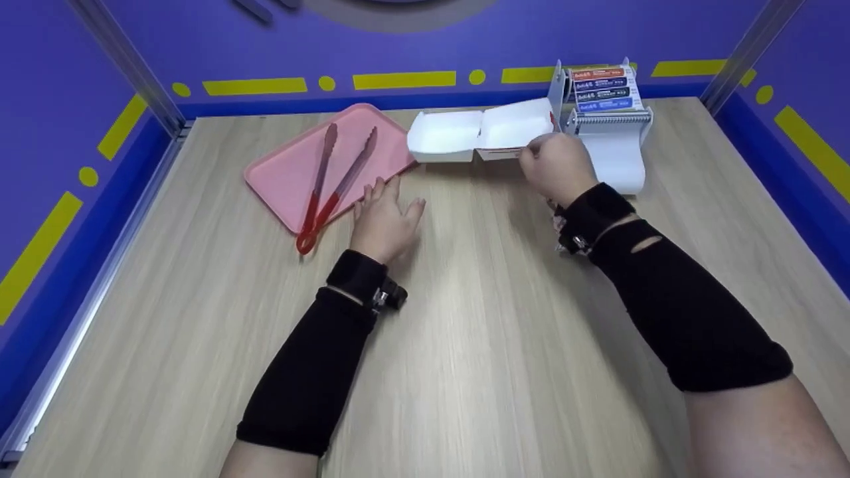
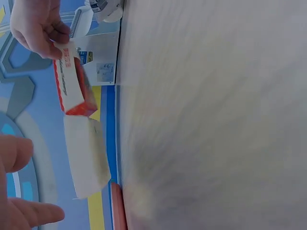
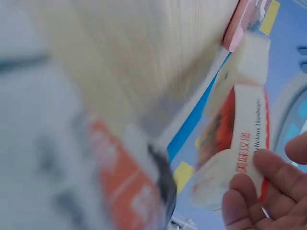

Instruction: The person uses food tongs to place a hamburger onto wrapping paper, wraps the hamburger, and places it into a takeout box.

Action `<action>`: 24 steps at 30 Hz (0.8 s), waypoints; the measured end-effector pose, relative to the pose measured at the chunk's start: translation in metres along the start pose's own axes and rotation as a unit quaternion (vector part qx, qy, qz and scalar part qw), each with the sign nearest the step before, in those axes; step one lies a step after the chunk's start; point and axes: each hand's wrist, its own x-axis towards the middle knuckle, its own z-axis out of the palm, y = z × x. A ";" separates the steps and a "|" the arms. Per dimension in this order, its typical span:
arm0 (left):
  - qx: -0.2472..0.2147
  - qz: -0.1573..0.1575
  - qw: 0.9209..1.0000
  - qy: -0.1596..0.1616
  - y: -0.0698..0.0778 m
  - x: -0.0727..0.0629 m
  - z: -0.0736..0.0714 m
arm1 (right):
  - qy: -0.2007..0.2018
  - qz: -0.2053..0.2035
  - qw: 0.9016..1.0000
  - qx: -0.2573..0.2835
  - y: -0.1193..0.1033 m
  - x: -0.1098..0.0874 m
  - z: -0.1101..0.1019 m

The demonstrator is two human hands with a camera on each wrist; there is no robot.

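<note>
My right hand grips one end of an unfolded takeaway burger box, white inside, lifted above the back of the table. Red print shows on the outside of the box in the left wrist view. Fingertips of the right hand lie against its printed wall. My left hand hovers low with fingers spread, near the front edge of a pink tray. Red-handled tongs lie across that tray, their handles overhanging its front edge. Nothing is in the left hand.
Behind the right hand stands a dispenser holding several coloured label rolls, with a white sheet hanging down its front. A blurred white thing with orange print fills the near left of the right wrist view. Blue walls border the table.
</note>
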 end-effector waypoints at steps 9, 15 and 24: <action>-0.095 0.035 0.991 0.084 -0.002 -0.002 -0.013 | 0.042 0.007 0.997 0.067 0.017 -0.016 -0.011; -0.099 0.046 0.994 0.027 -0.002 -0.004 -0.015 | 0.028 0.010 0.997 0.076 0.023 -0.016 -0.008; -0.060 0.069 0.994 -0.064 -0.001 -0.008 -0.015 | -0.027 -0.022 0.994 0.105 0.021 -0.019 -0.004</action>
